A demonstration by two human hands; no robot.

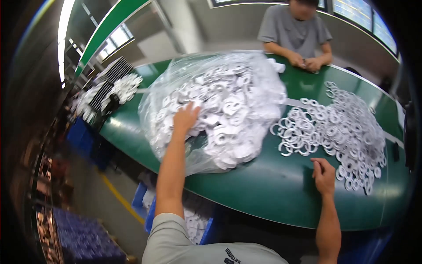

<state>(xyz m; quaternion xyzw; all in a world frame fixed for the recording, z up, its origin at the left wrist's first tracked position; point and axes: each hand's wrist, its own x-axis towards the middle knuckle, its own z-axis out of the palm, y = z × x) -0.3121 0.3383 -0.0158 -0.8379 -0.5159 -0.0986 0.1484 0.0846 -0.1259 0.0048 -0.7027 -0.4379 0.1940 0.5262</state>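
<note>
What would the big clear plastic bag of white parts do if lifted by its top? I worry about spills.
The clear bag looks thin and floppy: it slumps over its white parts on the green table. It probably sags rather than holding shape. Its mouth seems open where the left hand reaches in, so parts could spill. Crammed full, it is likely heavy.

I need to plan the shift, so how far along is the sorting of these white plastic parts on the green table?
Done: a wide heap of loose white plastic rings lies spread on the green table. In hand: the left hand reaches into the clear plastic bag of white parts; the right hand rests beside the rings. Left: the bag looks mostly full.
</note>
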